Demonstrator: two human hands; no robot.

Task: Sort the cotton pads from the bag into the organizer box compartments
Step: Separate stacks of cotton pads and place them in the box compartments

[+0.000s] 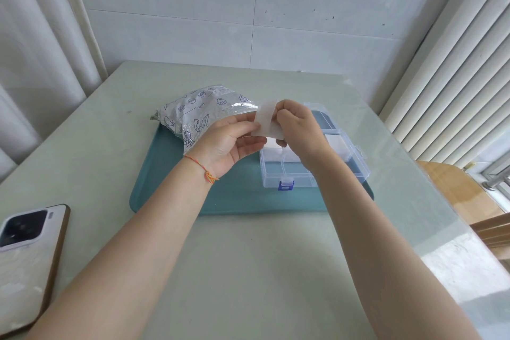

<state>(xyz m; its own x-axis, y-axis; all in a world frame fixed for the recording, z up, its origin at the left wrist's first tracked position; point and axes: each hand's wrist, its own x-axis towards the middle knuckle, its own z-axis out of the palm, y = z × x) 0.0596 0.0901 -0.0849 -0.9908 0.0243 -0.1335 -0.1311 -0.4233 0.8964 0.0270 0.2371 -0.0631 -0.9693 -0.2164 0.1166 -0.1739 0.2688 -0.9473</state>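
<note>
A white rectangular cotton pad (pixel 265 118) is held upright above the teal tray (pixel 165 196). My left hand (pixel 234 143) pinches its left edge with thumb and fingers. My right hand (pixel 299 130) pinches its right edge. Behind my left hand lies the silvery printed bag (pixel 193 113), its mouth facing right. The clear organizer box (pixel 287 174) with a blue latch sits on the tray below my right hand, lid open at the back. White pads (pixel 276 153) fill a middle compartment; more white shows in the right compartment (pixel 338 146). The front compartments look bare.
A phone (pixel 26 257) lies face down at the table's left front edge. Curtains hang at the left, a tiled wall stands behind, and a radiator and a window sill flank the right. A wooden chair (pixel 463 190) sits beyond the table's right edge.
</note>
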